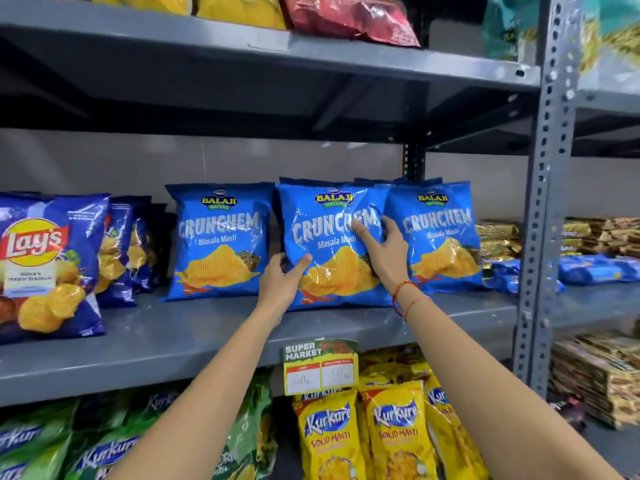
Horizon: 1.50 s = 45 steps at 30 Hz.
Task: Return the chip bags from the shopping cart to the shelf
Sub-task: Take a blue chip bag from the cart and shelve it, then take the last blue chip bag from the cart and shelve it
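Note:
Three blue Crunchem chip bags stand upright on the grey middle shelf (207,344). The middle Crunchem bag (325,244) is held between both hands. My left hand (282,284) grips its lower left edge, thumb on the front. My right hand (384,251) presses on its right side, fingers spread over the front, touching the gap to the right Crunchem bag (440,237). The left Crunchem bag (220,240) stands apart, untouched. The shopping cart is out of view.
Blue Lay's bags (52,265) stand at the shelf's left end. Yellow and green Kurkure bags (394,434) fill the shelf below, behind a price tag (320,367). A perforated steel upright (543,202) borders the right. More snack packs (498,247) lie beyond it and above.

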Available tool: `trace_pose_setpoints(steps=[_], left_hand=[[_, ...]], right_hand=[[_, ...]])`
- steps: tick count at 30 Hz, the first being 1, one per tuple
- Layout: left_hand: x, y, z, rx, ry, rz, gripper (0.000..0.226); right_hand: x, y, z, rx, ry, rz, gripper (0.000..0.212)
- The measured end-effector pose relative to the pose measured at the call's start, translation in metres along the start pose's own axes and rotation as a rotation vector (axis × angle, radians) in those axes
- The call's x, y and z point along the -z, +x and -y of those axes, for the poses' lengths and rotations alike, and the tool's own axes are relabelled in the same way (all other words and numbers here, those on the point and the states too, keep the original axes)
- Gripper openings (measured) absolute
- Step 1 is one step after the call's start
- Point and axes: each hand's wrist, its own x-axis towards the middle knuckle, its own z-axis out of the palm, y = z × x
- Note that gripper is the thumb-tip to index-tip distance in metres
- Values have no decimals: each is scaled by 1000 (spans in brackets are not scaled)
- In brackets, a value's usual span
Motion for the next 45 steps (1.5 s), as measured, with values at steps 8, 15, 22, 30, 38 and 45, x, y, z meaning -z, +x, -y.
trace_pose_setpoints(steps=[8, 15, 22, 30, 38, 45], left_hand=[[-31, -53, -29, -551, 155, -303, 43], [-127, -123, -22, -707, 2, 112, 23], [-244, -221, 52, -574, 41, 623, 31], [-339, -362, 182, -196, 247, 1216, 34], [-363, -445, 303, 32, 743, 1699, 56], [-407, -486, 356, 84, 853, 1806, 63]], right_hand=[[68, -44, -8, 53, 78, -258, 35], [185, -121, -57, -24, -31, -574, 13], [282, -236, -139, -305, -191, -730, 13], [377, -432, -260, -972, -400, -873, 20], [391, -602, -322, -1654, -290, -755, 78], [403, -631, -366, -1691, -142, -783, 101]])
